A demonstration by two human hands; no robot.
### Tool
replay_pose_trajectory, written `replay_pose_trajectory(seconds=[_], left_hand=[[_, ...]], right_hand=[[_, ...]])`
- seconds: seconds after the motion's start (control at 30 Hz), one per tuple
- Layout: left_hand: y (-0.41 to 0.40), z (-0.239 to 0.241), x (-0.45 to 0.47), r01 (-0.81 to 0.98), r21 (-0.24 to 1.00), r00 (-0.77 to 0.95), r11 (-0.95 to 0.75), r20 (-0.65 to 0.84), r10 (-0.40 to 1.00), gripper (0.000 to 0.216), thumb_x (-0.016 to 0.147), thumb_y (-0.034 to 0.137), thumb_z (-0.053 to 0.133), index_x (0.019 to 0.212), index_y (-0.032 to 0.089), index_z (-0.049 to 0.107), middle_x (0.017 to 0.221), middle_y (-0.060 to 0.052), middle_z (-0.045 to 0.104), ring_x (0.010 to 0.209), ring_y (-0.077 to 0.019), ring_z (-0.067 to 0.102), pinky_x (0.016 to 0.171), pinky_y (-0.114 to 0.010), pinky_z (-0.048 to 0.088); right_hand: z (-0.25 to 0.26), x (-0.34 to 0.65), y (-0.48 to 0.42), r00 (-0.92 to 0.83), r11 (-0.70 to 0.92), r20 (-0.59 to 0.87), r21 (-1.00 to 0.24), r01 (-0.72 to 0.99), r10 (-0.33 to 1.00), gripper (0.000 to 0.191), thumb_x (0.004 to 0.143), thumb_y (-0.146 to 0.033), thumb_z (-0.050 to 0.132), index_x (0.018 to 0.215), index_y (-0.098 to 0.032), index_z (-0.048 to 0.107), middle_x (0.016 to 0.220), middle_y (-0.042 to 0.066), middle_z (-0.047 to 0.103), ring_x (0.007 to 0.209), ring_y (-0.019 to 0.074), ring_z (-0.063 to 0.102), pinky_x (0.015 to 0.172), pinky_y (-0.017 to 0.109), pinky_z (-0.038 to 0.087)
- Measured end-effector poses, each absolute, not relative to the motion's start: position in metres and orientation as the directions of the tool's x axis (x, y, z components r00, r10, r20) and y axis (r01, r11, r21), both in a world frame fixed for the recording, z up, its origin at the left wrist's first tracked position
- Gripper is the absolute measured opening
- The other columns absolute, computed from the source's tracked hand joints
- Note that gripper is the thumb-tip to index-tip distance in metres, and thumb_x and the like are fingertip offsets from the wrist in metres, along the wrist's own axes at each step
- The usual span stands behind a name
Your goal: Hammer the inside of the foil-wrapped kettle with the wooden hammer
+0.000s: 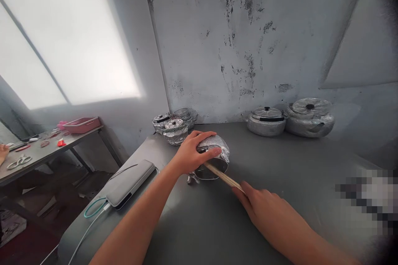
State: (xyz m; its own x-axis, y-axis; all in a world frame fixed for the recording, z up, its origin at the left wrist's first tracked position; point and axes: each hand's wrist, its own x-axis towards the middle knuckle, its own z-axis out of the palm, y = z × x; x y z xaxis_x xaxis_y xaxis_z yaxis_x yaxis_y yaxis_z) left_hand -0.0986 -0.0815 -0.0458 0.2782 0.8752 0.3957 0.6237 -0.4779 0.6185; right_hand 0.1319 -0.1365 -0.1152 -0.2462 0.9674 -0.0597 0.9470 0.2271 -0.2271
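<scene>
In front of me on the grey table, a small silvery pot (221, 144) with a crinkled, foil-like surface is tipped over, its round dark opening facing me. My left hand (195, 153) grips it from above and the left, the thumb and fingers spread over its side. A pale wooden stick (225, 177) slants from the pot's opening down to the right. Its near end is held by my right hand (259, 201), with the fingers wrapped round it. The stick's far tip is hidden by the pot's edge and my left thumb.
Several silvery lidded pots (175, 130) stand at the back left, and two larger ones (266, 123) at the back right by the wall. A grey power bank (132, 182) with cables lies at the left edge. A side table holds a pink basket (82, 125) and scissors (20, 161).
</scene>
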Motion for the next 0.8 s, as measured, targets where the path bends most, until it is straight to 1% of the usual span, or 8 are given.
replay_pose_trajectory(seconds=[0.2,0.43,0.53,0.6,0.7,0.8], left_hand=[[-0.0817,-0.0455,-0.0983,0.623,0.626,0.27,-0.469,0.39,0.88,0.053,0.09,0.062,0.065,0.138,0.038,0.062,0.135,-0.005,0.058,0.126,-0.0287,0.057,0.111,-0.041,0.044],[-0.0815,-0.046,-0.098,0.619,0.627,0.272,-0.474,0.394,0.878,0.053,0.09,0.06,0.065,0.137,0.036,0.063,0.134,-0.005,0.058,0.125,-0.0283,0.057,0.112,-0.041,0.043],[-0.0816,-0.0458,-0.0977,0.619,0.624,0.271,-0.476,0.399,0.876,0.052,0.091,0.059,0.065,0.137,0.037,0.063,0.135,-0.005,0.058,0.127,-0.0283,0.056,0.113,-0.041,0.042],[-0.0819,-0.0455,-0.0978,0.621,0.621,0.274,-0.479,0.401,0.874,0.052,0.091,0.059,0.066,0.137,0.037,0.063,0.134,-0.005,0.058,0.127,-0.0284,0.056,0.113,-0.041,0.042],[-0.0822,-0.0452,-0.0981,0.623,0.622,0.273,-0.475,0.396,0.877,0.052,0.091,0.059,0.065,0.138,0.037,0.063,0.134,-0.005,0.058,0.126,-0.0287,0.057,0.112,-0.041,0.043],[-0.0824,-0.0453,-0.0979,0.624,0.621,0.269,-0.475,0.399,0.876,0.052,0.092,0.059,0.064,0.138,0.036,0.063,0.134,-0.006,0.059,0.126,-0.029,0.057,0.112,-0.041,0.044]], right_hand=[[-0.1157,0.1336,-0.1365,-0.247,0.227,-0.058,-0.229,0.947,0.967,0.041,0.109,-0.046,0.02,0.085,-0.027,0.048,0.072,0.003,0.072,0.062,0.0284,0.069,0.052,0.033,0.026],[-0.1188,0.1327,-0.1361,-0.265,0.245,-0.058,-0.232,0.941,0.963,0.039,0.109,-0.044,0.025,0.084,-0.027,0.05,0.071,0.003,0.072,0.064,0.029,0.071,0.052,0.032,0.025],[-0.1171,0.1323,-0.1376,-0.253,0.238,-0.032,-0.239,0.941,0.967,0.04,0.109,-0.045,0.022,0.085,-0.027,0.048,0.072,0.002,0.072,0.064,0.0272,0.071,0.052,0.032,0.025],[-0.1157,0.132,-0.1385,-0.245,0.234,-0.022,-0.227,0.945,0.969,0.039,0.109,-0.044,0.023,0.086,-0.027,0.049,0.072,0.002,0.072,0.064,0.028,0.071,0.052,0.031,0.024],[-0.1141,0.1319,-0.1393,-0.249,0.239,-0.028,-0.197,0.951,0.968,0.037,0.109,-0.044,0.028,0.086,-0.026,0.051,0.072,0.004,0.073,0.067,0.0311,0.073,0.052,0.031,0.022],[-0.1133,0.1325,-0.1399,-0.246,0.237,-0.03,-0.184,0.954,0.969,0.039,0.109,-0.045,0.025,0.087,-0.027,0.051,0.072,0.003,0.074,0.067,0.0314,0.073,0.051,0.031,0.022]])
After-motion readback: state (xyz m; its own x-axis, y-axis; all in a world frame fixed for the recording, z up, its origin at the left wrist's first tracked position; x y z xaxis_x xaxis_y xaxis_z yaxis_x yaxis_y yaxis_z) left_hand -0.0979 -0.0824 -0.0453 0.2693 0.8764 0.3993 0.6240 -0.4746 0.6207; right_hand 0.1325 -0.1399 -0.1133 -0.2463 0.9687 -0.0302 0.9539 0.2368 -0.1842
